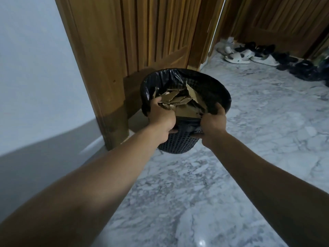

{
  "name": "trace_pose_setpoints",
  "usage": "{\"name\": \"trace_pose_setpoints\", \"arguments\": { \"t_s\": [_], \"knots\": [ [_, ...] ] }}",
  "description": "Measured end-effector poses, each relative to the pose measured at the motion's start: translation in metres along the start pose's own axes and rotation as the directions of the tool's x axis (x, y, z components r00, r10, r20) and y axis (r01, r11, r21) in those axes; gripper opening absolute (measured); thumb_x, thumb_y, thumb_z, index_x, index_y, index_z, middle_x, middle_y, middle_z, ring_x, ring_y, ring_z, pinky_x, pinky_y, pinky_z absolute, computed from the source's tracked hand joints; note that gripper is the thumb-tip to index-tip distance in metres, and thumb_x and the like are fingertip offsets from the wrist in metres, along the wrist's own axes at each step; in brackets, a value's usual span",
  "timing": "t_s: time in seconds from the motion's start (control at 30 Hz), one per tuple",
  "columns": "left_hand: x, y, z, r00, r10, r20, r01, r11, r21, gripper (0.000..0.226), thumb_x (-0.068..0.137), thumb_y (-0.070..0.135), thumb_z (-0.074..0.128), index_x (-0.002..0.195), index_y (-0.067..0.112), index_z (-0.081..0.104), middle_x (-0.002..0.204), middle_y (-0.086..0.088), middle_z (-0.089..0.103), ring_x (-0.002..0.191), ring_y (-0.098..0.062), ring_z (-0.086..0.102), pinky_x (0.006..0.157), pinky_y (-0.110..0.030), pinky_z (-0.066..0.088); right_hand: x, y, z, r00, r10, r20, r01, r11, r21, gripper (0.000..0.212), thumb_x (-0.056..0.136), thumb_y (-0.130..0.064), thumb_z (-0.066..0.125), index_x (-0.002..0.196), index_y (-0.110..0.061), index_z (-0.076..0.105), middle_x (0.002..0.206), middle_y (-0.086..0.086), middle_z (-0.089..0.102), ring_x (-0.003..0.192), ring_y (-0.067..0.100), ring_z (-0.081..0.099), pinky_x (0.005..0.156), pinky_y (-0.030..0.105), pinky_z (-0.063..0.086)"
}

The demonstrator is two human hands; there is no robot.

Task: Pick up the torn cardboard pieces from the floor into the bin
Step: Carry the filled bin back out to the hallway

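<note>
Both hands: the left hand (pixel 161 114) and the right hand (pixel 213 120) each clasp the near rim of the black mesh bin (pixel 178 143), fingers hooked over the edge and thumbs against the outer wall.
Left-hand doubt: its fingertips sit among the scraps, and I cannot tell whether it also pinches a piece.
Torn cardboard pieces (pixel 181 100): they lie heaped inside the bin against the black liner (pixel 154 86), with one jagged shard standing up above the rest.
Marble floor (pixel 249 122): no stray cardboard shows on the part I can see, so the collecting looks close to finished.
Step in hand: by my reading, the person is steadying or shifting the loaded bin and settling the heap. Whether the base rests on the floor or hangs just above it, I cannot say.
Doing it well: hold rim and liner together in each grasp, so the plastic does not slide down under the load. Keep the mouth level and both hands even. Press the upright shard flat before letting go.
Risk: the bin seems tipped toward the person, and a light mesh basket with a loose pile could spill over the near edge if it is jerked.
Surroundings: the wooden door frame (pixel 106 86) stands just behind the bin on the left, so leave room for the rim. The shoes (pixel 238 57) lie well apart by the far wall.
</note>
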State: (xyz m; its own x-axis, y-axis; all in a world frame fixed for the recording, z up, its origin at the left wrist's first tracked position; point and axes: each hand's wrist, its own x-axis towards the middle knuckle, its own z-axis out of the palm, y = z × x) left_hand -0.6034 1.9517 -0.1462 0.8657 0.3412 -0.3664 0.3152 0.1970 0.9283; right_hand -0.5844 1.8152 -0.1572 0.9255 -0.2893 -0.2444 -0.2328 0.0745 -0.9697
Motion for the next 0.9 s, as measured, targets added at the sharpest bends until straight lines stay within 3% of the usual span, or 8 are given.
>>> {"name": "trace_pose_setpoints", "arguments": {
  "t_s": [0.13,0.23,0.4,0.47,0.63,0.73,0.8,0.9],
  "knots": [
    [-0.026,0.001,-0.003,0.994,0.009,-0.108,-0.003,0.998,0.06,0.064,0.097,0.001,0.049,0.147,0.039,0.034,0.138,-0.001,0.047,0.117,-0.028,0.053,0.093,-0.047,0.056,-0.029,0.009,-0.001,0.996,-0.02,-0.084,0.012,0.996,-0.089,0.061,0.099,-0.012,0.039,0.151,-0.042,0.025,0.14,-0.003,0.048,0.121,0.031,0.054,0.091,0.058,0.055],
    [-0.061,-0.002,-0.017,0.989,-0.021,-0.147,0.041,0.99,0.137,0.063,0.099,0.004,0.047,0.153,0.033,0.03,0.146,0.003,0.046,0.129,-0.02,0.047,0.107,-0.039,0.043,-0.077,0.006,-0.014,0.994,-0.012,-0.107,-0.011,0.977,-0.211,0.064,0.098,-0.007,0.041,0.153,-0.035,0.025,0.152,0.001,0.039,0.129,0.03,0.05,0.098,0.052,0.053],
    [-0.154,0.003,-0.034,0.974,-0.159,-0.159,0.187,0.966,0.178,0.066,0.086,0.012,0.047,0.14,0.05,0.038,0.123,0.003,0.065,0.102,-0.023,0.067,0.077,-0.049,0.06,-0.165,-0.031,-0.069,0.98,0.191,-0.055,-0.198,0.939,-0.281,0.071,0.095,-0.007,0.04,0.155,-0.037,0.018,0.157,-0.003,0.027,0.135,0.027,0.043,0.1,0.053,0.051],
    [-0.202,0.026,-0.035,0.967,-0.189,-0.171,0.23,0.937,0.263,0.067,0.082,0.013,0.043,0.137,0.051,0.042,0.119,0.004,0.067,0.1,-0.021,0.067,0.076,-0.047,0.06,-0.203,-0.06,-0.093,0.954,0.297,-0.039,-0.295,0.909,-0.296,0.073,0.094,-0.012,0.041,0.153,-0.044,0.013,0.161,-0.005,0.019,0.141,0.03,0.036,0.098,0.057,0.051],
    [-0.325,0.174,0.0,0.949,-0.226,-0.219,0.297,0.874,0.385,0.055,0.098,0.014,0.047,0.146,0.04,0.038,0.118,0.014,0.058,0.096,-0.013,0.058,0.08,-0.036,0.051,-0.291,-0.191,-0.148,0.876,0.469,-0.112,-0.481,0.835,-0.269,0.067,0.091,-0.035,0.051,0.148,-0.051,0.02,0.16,-0.003,0.014,0.143,0.036,0.031,0.097,0.06,0.05],
    [-0.39,0.259,0.018,0.964,-0.226,-0.142,0.266,0.834,0.484,0.056,0.098,0.024,0.052,0.147,0.043,0.034,0.133,0.006,0.059,0.108,-0.02,0.061,0.088,-0.044,0.055,-0.34,-0.299,-0.179,0.855,0.483,-0.19,-0.518,0.812,-0.27,0.077,0.085,-0.03,0.06,0.153,-0.04,0.025,0.159,0.004,0.018,0.138,0.035,0.038,0.1,0.051,0.051],
    [-0.424,0.297,0.03,0.96,-0.256,-0.117,0.278,0.8,0.531,0.062,0.093,0.028,0.054,0.147,0.046,0.03,0.142,0.0,0.055,0.12,-0.027,0.058,0.095,-0.052,0.053,-0.364,-0.362,-0.194,0.806,0.519,-0.285,-0.578,0.794,-0.19,0.077,0.089,-0.024,0.062,0.154,-0.038,0.023,0.16,0.008,0.015,0.137,0.036,0.039,0.101,0.049,0.05],
    [-0.479,0.352,0.051,0.971,-0.239,-0.013,0.213,0.839,0.5,0.068,0.087,0.024,0.05,0.148,0.043,0.029,0.144,-0.003,0.052,0.127,-0.029,0.055,0.1,-0.053,0.05,-0.398,-0.44,-0.212,0.699,0.628,-0.343,-0.657,0.753,0.038,0.077,0.088,-0.023,0.064,0.149,-0.047,0.025,0.157,0.004,0.023,0.125,0.037,0.051,0.089,0.054,0.056]
  ]
}}
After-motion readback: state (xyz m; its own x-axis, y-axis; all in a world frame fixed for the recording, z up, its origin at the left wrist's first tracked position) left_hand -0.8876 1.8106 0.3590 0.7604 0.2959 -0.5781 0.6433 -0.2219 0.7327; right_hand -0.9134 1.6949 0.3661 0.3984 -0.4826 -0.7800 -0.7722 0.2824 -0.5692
